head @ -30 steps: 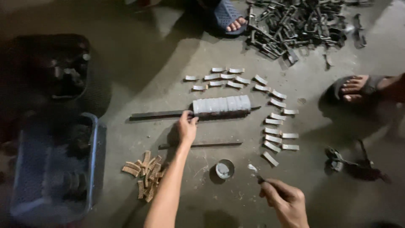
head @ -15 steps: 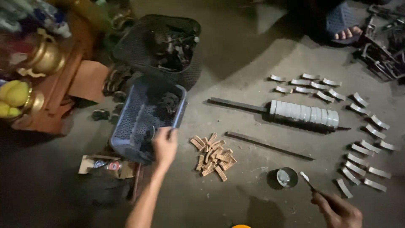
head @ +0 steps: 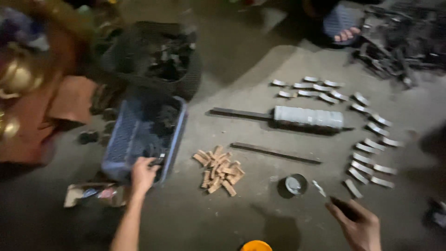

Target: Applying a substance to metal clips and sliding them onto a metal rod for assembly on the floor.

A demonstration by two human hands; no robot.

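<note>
A round black basket (head: 183,65) stands at the back of the concrete floor (head: 241,218), heaped with dark metal parts, and just in front of it a blue rectangular crate (head: 121,148) holds more dark pieces. The left hand (head: 143,174) reaches over the crate's near corner, its grip closing on a dark piece (head: 157,160) at the rim, though blur makes the hold hard to judge. A small round tin (head: 293,185) with pale contents sits near a pile of tan ribbed blocks (head: 218,171). The right hand (head: 355,223) clasps a thin stick (head: 325,194) whose pale tip points toward the tin. Half a second ago the left hand hovered above the crate's edge; now it is down inside.
</note>
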